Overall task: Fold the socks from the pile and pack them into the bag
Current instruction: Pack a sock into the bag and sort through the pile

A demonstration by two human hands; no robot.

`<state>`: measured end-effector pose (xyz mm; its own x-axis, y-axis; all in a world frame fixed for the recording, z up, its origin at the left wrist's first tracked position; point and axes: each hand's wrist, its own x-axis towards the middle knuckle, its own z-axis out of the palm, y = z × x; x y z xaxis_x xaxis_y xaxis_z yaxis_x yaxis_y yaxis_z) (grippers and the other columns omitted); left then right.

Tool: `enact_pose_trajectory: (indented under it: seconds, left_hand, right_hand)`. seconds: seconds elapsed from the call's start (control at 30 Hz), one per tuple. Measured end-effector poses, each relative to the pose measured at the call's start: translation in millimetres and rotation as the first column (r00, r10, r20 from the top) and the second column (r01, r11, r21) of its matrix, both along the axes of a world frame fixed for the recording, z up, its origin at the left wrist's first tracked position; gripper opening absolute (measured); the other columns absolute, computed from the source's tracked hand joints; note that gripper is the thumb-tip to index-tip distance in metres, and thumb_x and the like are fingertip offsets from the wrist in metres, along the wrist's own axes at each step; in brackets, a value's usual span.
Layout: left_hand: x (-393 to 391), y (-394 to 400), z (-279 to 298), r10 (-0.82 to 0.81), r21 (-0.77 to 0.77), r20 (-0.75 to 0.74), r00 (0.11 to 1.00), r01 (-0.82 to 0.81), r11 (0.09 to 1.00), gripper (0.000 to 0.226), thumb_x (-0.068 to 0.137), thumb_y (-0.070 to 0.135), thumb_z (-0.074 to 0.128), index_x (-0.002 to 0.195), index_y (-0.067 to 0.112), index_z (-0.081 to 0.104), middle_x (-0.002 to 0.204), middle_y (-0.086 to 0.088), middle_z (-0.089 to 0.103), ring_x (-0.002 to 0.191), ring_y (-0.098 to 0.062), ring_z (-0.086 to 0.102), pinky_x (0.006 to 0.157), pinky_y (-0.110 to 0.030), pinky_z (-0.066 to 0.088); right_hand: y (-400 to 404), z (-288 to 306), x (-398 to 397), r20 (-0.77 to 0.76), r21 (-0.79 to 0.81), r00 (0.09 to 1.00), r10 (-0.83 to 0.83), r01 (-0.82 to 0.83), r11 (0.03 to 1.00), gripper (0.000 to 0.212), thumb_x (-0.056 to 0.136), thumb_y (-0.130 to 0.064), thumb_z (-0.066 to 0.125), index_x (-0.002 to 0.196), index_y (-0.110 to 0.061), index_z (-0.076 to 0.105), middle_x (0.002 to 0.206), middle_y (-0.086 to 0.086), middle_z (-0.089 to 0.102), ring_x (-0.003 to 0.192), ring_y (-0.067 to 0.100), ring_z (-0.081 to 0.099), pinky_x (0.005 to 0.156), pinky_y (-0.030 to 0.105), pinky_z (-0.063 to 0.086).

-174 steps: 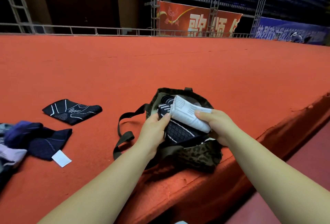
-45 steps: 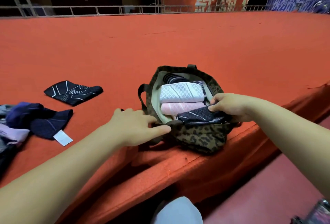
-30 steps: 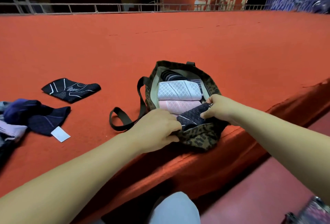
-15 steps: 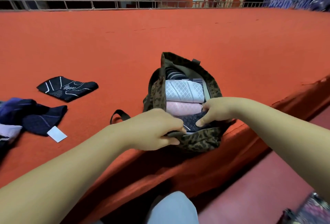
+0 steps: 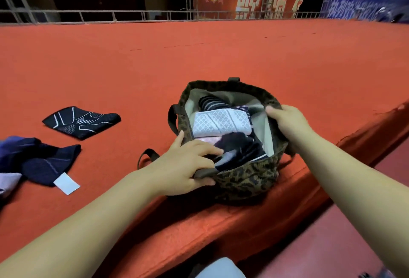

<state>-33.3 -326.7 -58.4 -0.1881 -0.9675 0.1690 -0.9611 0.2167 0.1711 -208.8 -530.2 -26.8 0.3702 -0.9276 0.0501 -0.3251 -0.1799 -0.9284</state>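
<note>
At bag point(image 5: 243, 180) mouth: left hand point(image 5: 188, 167) grip clamps near rim, right hand point(image 5: 287, 120) grip clamps far-right rim.

1. The bag point(image 5: 243, 180) was leopard-print brown outside, with a pale beige lining.
2. Inside lay a white sock point(image 5: 221, 122) with a grey grid, a pink one point(image 5: 207, 140) and a dark striped one point(image 5: 211, 102).
3. The folded sock point(image 5: 81, 121) was black with white lines.
4. The carpeted platform point(image 5: 199, 56) was orange-red.
</note>
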Motion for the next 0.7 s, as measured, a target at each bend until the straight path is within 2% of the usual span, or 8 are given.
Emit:
enact_pose_trajectory:
  seconds: [0.07,0.13,0.23,0.3,0.4,0.57,0.63,0.7]
  left_hand:
    - [1.8,-2.1,0.9,-0.050,-0.075,-0.025,0.998,0.048,0.996,0.016,0.085,0.040,0.064,0.092,0.032,0.052,0.150,0.010,0.034,0.139,-0.006,0.027,0.116,-0.055,-0.002]
    - [-3.5,-7.7,5.4,-0.102,-0.104,-0.121,0.987,0.090,0.991,0.045,0.077,0.038,0.073,0.109,0.038,0.040,0.155,0.004,0.023,0.141,-0.006,0.024,0.119,-0.038,0.014]
    - [-16.7,-15.5,20.1,-0.034,0.062,-0.290,0.956,0.054,0.997,0.096,0.072,0.035,0.080,0.139,0.049,0.013,0.155,0.015,0.015,0.130,0.003,0.038,0.102,-0.003,0.026]
    - [-22.0,-23.8,20.7,-0.060,0.155,-0.172,0.983,0.088,0.984,0.093,0.076,0.044,0.072,0.148,0.036,0.014,0.150,0.016,0.030,0.131,-0.006,0.039,0.108,-0.015,0.028]
    - [-27.7,-29.5,23.2,-0.147,0.229,0.023,0.989,0.138,0.964,0.085,0.077,0.063,0.054,0.147,0.031,0.019,0.145,0.011,0.042,0.130,-0.017,0.037,0.111,-0.034,0.027]
    - [-33.4,-33.6,20.9,-0.126,0.138,-0.152,0.980,0.147,0.979,0.095,0.074,0.075,0.035,0.151,0.028,0.003,0.158,0.013,0.004,0.144,-0.003,0.005,0.118,-0.030,0.016]
    - [-40.9,-40.5,20.9,-0.145,0.165,-0.175,0.974,0.174,0.971,0.088,0.077,0.073,0.032,0.150,0.026,0.014,0.154,0.007,0.025,0.140,-0.009,0.023,0.113,-0.032,0.026]
    - [-50.2,-43.8,20.3,-0.161,0.211,-0.128,0.979,0.186,0.960,0.080,0.078,0.072,0.031,0.141,0.022,0.031,0.133,0.007,0.050,0.119,-0.013,0.045,0.105,-0.034,0.032]
  right_hand:
    - [-5.8,15.7,3.5,-0.114,-0.241,0.991,-0.066,0.036,0.970,0.029,0.092,-0.027,0.052,0.072,-0.007,0.056,0.065,0.008,0.049,0.062,0.021,0.044,0.053,0.033,0.028]
    - [-9.6,29.1,7.8,-0.283,-0.383,0.958,-0.053,-0.063,0.922,0.033,0.092,-0.025,0.050,0.066,-0.005,0.048,0.061,0.009,0.043,0.059,0.024,0.038,0.052,0.035,0.025]
    - [-8.4,48.7,18.3,-0.372,-0.488,0.923,-0.098,-0.104,0.867,0.031,0.089,-0.022,0.050,0.067,0.001,0.048,0.065,0.015,0.047,0.063,0.029,0.041,0.053,0.035,0.028]
    - [-11.1,53.7,21.7,-0.447,-0.497,0.886,-0.123,-0.132,0.857,0.026,0.086,-0.020,0.049,0.068,-0.001,0.050,0.068,0.016,0.050,0.067,0.030,0.046,0.055,0.035,0.030]
    - [-8.4,52.6,24.5,-0.714,-0.339,0.696,-0.071,-0.254,0.906,0.024,0.084,-0.024,0.052,0.070,-0.005,0.056,0.072,0.014,0.058,0.071,0.031,0.054,0.055,0.031,0.037]
    - [3.5,57.6,19.5,-0.576,-0.207,0.807,0.131,-0.299,0.932,0.026,0.094,-0.028,0.048,0.074,-0.012,0.053,0.072,0.005,0.054,0.063,0.021,0.049,0.056,0.030,0.034]
    - [7.9,55.5,12.7,-0.677,-0.088,0.712,0.188,-0.331,0.939,0.037,0.096,-0.046,0.043,0.092,-0.012,0.058,0.091,0.007,0.061,0.080,0.024,0.059,0.066,0.030,0.042]
    - [11.0,44.8,0.5,-0.771,0.034,0.589,0.240,-0.338,0.940,0.049,0.088,-0.060,0.048,0.101,-0.015,0.061,0.097,0.006,0.067,0.087,0.026,0.064,0.072,0.033,0.051]
